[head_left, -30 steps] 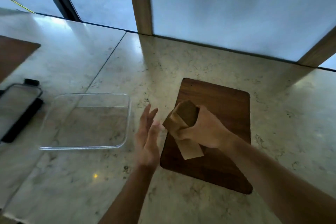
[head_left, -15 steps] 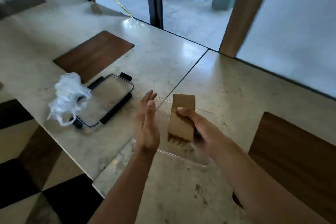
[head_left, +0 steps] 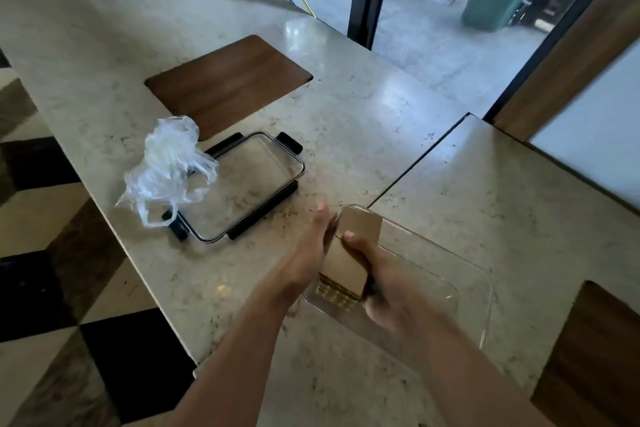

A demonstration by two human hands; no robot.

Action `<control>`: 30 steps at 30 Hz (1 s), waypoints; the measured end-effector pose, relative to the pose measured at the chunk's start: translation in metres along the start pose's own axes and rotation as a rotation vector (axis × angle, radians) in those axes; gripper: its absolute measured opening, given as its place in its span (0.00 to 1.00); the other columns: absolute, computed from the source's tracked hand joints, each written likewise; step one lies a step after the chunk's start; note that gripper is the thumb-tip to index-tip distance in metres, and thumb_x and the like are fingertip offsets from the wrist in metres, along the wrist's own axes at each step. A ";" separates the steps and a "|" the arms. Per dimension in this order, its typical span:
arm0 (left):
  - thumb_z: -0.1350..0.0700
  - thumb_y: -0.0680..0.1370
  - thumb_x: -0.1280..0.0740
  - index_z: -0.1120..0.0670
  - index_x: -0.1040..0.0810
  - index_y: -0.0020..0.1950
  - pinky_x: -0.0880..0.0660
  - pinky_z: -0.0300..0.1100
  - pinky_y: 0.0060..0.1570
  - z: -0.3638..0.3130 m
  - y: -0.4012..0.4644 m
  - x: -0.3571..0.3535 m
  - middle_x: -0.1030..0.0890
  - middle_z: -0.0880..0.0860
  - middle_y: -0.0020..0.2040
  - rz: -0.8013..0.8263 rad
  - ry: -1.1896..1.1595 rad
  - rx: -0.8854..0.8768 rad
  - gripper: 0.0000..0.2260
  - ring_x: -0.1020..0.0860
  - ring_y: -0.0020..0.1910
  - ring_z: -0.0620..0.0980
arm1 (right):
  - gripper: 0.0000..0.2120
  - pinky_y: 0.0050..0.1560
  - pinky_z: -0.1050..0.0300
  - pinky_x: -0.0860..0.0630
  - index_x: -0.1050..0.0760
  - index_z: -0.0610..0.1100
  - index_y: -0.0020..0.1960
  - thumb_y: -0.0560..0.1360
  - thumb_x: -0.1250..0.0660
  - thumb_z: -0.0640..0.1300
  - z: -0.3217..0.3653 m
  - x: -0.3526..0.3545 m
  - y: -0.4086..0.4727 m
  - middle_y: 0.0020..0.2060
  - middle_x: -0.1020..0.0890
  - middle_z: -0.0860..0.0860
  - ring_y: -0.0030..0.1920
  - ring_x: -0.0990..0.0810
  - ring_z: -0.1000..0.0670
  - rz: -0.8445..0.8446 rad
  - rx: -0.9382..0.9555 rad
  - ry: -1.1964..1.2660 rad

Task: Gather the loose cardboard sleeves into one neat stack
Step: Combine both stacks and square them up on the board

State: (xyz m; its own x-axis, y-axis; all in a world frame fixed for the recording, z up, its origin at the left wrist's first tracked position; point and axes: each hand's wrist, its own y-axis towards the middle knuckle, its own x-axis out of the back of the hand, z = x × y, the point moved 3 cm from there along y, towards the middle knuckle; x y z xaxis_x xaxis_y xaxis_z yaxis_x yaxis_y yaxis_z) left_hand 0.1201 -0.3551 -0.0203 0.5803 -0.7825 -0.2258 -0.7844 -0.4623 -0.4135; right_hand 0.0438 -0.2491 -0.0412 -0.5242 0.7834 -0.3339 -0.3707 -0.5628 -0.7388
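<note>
A stack of brown cardboard sleeves [head_left: 349, 253] stands on edge over the near left part of a clear plastic container [head_left: 460, 291] on the marble counter. My right hand [head_left: 388, 291] grips the stack from the right, thumb across its top face. My left hand [head_left: 311, 253] lies flat against the stack's left side, fingers straight and together. The stack's lower corrugated ends show between my hands. Whether the stack touches the container's floor is hidden.
A clear lid with black clips [head_left: 242, 187] lies to the left, with a crumpled clear plastic bag [head_left: 166, 166] on its near end. Dark wooden boards sit behind it [head_left: 228, 83] and at the near right [head_left: 595, 357]. The counter edge drops to a checkered floor at left.
My right hand carried the sleeves from the wooden board leftward over the clear container. My left hand, apart from the stack before, now presses against its left side. The view swung left.
</note>
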 end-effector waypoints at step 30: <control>0.33 0.85 0.54 0.42 0.17 0.67 0.24 0.44 0.66 0.000 -0.003 0.006 0.13 0.44 0.61 0.070 0.225 0.090 0.29 0.16 0.61 0.41 | 0.24 0.42 0.48 0.15 0.17 0.49 0.50 0.78 0.39 0.68 0.008 -0.022 -0.017 0.40 0.11 0.46 0.40 0.11 0.46 -0.160 0.086 0.072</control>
State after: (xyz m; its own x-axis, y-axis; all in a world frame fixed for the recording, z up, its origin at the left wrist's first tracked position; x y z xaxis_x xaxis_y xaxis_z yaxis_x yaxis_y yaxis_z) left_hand 0.1260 -0.3590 -0.0202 0.4538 -0.8892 -0.0589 -0.7927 -0.3726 -0.4825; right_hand 0.0558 -0.2589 -0.0163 -0.3983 0.8796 -0.2599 -0.5108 -0.4481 -0.7337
